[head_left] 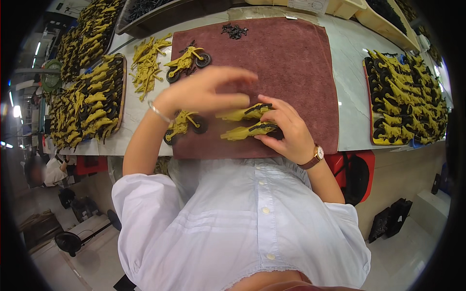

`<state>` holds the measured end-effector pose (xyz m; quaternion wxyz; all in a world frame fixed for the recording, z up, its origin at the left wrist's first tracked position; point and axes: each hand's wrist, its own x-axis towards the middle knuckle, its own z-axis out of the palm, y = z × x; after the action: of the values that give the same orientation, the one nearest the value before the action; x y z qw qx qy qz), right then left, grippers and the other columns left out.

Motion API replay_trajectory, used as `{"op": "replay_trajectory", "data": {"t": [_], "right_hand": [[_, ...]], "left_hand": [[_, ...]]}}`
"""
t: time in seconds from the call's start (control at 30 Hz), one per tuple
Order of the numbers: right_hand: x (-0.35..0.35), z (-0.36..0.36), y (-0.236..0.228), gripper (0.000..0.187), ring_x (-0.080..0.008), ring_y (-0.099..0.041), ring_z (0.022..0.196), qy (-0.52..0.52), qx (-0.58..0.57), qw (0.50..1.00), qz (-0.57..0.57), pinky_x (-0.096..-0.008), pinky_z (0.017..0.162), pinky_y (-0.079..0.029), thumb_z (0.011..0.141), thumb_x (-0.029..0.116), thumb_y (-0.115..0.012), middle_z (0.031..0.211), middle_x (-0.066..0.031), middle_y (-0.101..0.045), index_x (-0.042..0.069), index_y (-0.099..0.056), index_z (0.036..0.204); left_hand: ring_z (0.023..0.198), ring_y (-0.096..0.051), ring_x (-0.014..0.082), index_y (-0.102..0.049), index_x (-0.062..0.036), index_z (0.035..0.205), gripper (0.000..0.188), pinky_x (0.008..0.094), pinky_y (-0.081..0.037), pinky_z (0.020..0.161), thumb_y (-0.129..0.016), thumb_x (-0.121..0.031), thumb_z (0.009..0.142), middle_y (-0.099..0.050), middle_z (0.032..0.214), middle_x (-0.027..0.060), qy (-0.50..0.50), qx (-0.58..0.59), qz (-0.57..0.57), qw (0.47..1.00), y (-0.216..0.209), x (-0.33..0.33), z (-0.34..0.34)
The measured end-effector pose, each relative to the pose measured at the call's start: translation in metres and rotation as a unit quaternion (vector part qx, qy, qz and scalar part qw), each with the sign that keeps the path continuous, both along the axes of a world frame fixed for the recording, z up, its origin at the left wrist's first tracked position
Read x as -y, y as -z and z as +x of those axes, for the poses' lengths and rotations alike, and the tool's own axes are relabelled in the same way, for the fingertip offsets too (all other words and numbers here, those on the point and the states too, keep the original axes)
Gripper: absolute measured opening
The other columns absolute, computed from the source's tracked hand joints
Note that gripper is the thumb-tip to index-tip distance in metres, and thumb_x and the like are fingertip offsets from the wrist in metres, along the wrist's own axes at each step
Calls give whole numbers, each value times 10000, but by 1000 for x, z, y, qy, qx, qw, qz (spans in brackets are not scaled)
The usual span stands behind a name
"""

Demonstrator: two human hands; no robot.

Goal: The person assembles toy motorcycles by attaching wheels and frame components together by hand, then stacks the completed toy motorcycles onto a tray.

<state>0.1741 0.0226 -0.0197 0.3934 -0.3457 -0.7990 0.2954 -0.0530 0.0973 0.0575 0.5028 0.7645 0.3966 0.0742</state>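
Note:
My left hand hovers over the cloth, its fingers stretched out and apart, blurred by motion; nothing shows in it. Beneath and beside it are two yellow toy motorcycles with black wheels, a farther one and a nearer one, the latter partly hidden by the wrist. Right of these lie two yellow toy motorcycle body pieces with black strips on top, an upper piece and a lower piece. My right hand closes its thumb and fingers around their right ends.
A reddish-brown cloth covers the table's middle, with small black parts at its far edge. Loose yellow parts lie left. Loaded trays of yellow-and-black toys stand left and right. Bins line the back.

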Motion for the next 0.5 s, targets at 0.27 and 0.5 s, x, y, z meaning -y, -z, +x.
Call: {"op": "replay_trajectory", "data": {"t": [0.27,0.5], "right_hand": [[23,8,0,371,-299,-558,935,85,32,995,36,-380,753,-474,579,-11,-705,1021,-119,-549,62,-620,932],[23,8,8,340,-278,-582,835,119,-7,993,18,-355,706,-488,600,-16,-698,919,-92,-583,45,-617,924]], "left_hand": [[961,-594,362,-515,34,1196,386,387,-476,822,-554,-104,837,-607,1057,212,-22,17,175,984,38,54,0],[929,-599,350,-558,36,1133,321,378,-477,801,-552,-105,844,-615,1010,201,-16,65,128,989,33,57,11]]}}
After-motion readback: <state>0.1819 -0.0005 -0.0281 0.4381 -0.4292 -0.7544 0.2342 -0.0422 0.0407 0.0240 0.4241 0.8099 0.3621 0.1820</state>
